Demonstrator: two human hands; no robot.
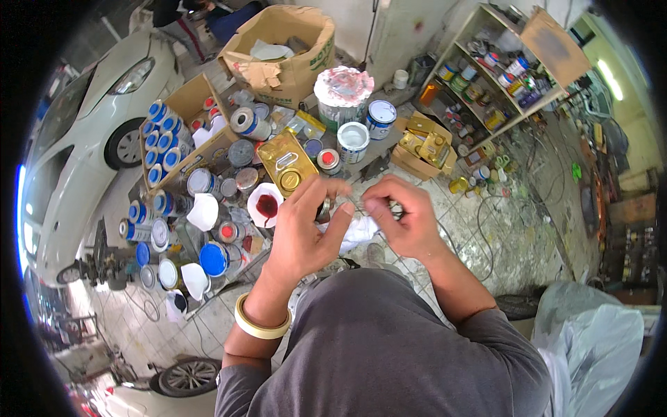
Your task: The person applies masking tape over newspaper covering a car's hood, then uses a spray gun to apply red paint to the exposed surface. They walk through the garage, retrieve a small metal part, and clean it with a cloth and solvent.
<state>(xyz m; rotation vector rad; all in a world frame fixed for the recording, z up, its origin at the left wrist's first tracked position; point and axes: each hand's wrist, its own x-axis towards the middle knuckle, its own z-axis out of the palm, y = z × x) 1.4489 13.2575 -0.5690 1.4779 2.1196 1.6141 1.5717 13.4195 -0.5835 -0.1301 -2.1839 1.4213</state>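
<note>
My left hand (pixel 306 233) is raised in front of my chest, its thumb and index finger apart, with nothing seen between them. My right hand (pixel 405 221) is level with it, fingers curled and thumb pressed to the index finger; anything in that pinch is too small to make out. Below and between both hands lies a crumpled white cloth or paper (pixel 360 231), partly hidden. A roll of masking tape (pixel 262 328) rings my left forearm. Just beyond my left hand are a gold rectangular tin (pixel 286 161) and a white paper funnel or cup with dark red liquid (pixel 266 206).
Many paint cans crowd the left, some in a cardboard box (pixel 182 154). A large carton (pixel 278 76), a paint-crusted bucket (pixel 342 97) and a small box of gold tins (pixel 422 146) stand beyond. Shelves (pixel 497 76) are far right; a white car (pixel 104 132) is left.
</note>
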